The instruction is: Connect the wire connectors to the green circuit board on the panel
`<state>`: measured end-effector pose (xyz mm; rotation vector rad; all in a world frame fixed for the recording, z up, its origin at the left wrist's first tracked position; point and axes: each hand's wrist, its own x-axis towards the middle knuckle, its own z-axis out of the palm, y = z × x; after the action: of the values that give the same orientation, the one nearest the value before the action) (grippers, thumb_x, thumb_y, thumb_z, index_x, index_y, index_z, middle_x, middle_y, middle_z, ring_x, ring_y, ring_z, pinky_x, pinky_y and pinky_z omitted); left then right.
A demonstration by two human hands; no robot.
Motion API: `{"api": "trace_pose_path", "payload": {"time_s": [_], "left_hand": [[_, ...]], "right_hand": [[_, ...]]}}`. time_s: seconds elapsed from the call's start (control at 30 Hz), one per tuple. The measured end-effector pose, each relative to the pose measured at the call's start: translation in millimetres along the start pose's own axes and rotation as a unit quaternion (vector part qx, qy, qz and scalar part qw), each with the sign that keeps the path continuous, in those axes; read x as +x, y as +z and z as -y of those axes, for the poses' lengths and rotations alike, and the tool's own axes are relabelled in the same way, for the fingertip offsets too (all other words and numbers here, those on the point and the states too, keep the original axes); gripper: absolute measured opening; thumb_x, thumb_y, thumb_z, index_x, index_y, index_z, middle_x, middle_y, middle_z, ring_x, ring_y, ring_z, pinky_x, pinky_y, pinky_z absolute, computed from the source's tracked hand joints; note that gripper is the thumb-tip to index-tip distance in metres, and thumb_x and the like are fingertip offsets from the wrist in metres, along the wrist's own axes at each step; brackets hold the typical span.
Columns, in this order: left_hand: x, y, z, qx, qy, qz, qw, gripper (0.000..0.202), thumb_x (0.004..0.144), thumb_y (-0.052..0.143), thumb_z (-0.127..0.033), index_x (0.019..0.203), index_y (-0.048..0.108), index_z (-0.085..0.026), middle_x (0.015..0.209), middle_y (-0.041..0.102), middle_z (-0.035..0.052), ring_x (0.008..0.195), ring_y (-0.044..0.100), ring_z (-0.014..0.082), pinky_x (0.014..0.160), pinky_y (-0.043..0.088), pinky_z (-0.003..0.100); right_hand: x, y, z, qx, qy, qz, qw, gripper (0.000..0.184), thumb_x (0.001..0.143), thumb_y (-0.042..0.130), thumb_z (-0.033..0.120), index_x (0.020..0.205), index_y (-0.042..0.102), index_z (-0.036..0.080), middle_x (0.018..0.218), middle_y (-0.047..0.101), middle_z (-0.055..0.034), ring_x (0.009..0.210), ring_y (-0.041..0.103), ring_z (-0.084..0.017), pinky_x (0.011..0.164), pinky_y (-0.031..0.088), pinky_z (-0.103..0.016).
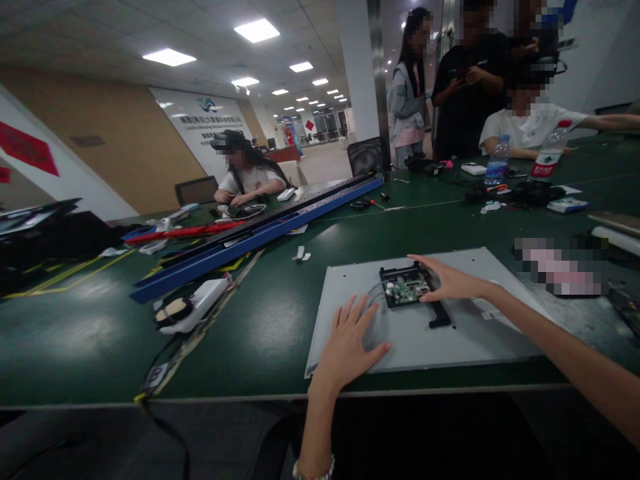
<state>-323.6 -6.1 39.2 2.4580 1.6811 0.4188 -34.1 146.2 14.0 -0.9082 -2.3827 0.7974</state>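
Observation:
A light grey flat panel [400,347] lies on the green table in front of me. On it sits a green circuit board [406,291] in a black frame, with a black bracket arm [440,315] jutting toward me from its right side. My right hand [447,280] grips the right end of the board's frame, index finger at the back edge and thumb at the front. Resting on the panel to the left of the board, my left hand [347,343] has its fingers spread and holds nothing. Thin dark cables [374,292] run from the board's left side toward the left fingertips.
A long blue rail [260,233] crosses the table at the left, near a white device with a black strap [193,307]. Small tools [367,203] and bottles [497,161] stand or lie farther back. Across the table one person [250,180] sits; others are at the right rear.

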Motion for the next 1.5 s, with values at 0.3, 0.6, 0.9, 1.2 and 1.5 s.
{"api": "trace_pose_path", "payload": {"time_s": [0.3,0.6,0.9,1.2,1.5], "left_hand": [[1.3,-0.5,0.0,-0.012,-0.005,0.011,1.0,0.075,0.084,0.054,-0.055,0.149,0.028,-0.029,0.157,0.023,0.008,0.144,0.022,0.0272,0.115,0.021,0.048],[7.0,8.1,2.0,0.006,-0.017,0.008,1.0,0.081,0.084,0.05,-0.062,0.151,0.024,-0.023,0.156,0.026,0.012,0.143,0.024,0.0276,0.115,0.02,0.048],[11.9,6.1,4.8,-0.018,-0.005,-0.006,1.0,0.078,0.083,0.055,-0.057,0.148,0.03,-0.023,0.152,0.033,0.0116,0.141,0.029,0.0273,0.114,0.024,0.048],[12.5,-0.5,9.0,-0.035,0.017,0.007,0.999,0.075,0.084,0.054,-0.054,0.148,0.031,-0.022,0.152,0.034,0.0106,0.141,0.03,0.0261,0.115,0.025,0.045],[56.0,-60.5,134.9,-0.032,-0.082,-0.063,0.994,0.046,0.084,0.054,-0.04,0.125,0.057,-0.02,0.135,0.055,0.0093,0.128,0.048,0.024,0.111,0.033,0.036]], "right_hand": [[-25.3,3.9,4.3,-0.006,0.01,-0.012,1.0,0.092,0.076,0.067,0.051,0.151,0.02,0.027,0.152,0.03,-0.0117,0.137,0.032,-0.033,0.112,0.028,-0.053],[-21.7,5.8,-7.9,-0.018,0.002,-0.022,1.0,0.091,0.075,0.068,0.051,0.15,0.023,0.028,0.151,0.033,-0.0107,0.135,0.036,-0.032,0.111,0.031,-0.051],[-21.2,6.5,-10.0,-0.021,0.012,-0.027,0.999,0.09,0.076,0.066,0.052,0.15,0.022,0.027,0.151,0.034,-0.0116,0.135,0.037,-0.032,0.111,0.031,-0.051],[-21.6,7.0,-7.1,-0.017,0.02,-0.024,0.999,0.09,0.077,0.066,0.052,0.151,0.021,0.028,0.151,0.033,-0.0115,0.135,0.036,-0.034,0.11,0.031,-0.054],[-24.0,6.4,-0.1,-0.021,0.032,-0.033,0.999,0.09,0.077,0.066,0.052,0.151,0.021,0.026,0.152,0.031,-0.0113,0.137,0.034,-0.033,0.112,0.03,-0.051]]}}
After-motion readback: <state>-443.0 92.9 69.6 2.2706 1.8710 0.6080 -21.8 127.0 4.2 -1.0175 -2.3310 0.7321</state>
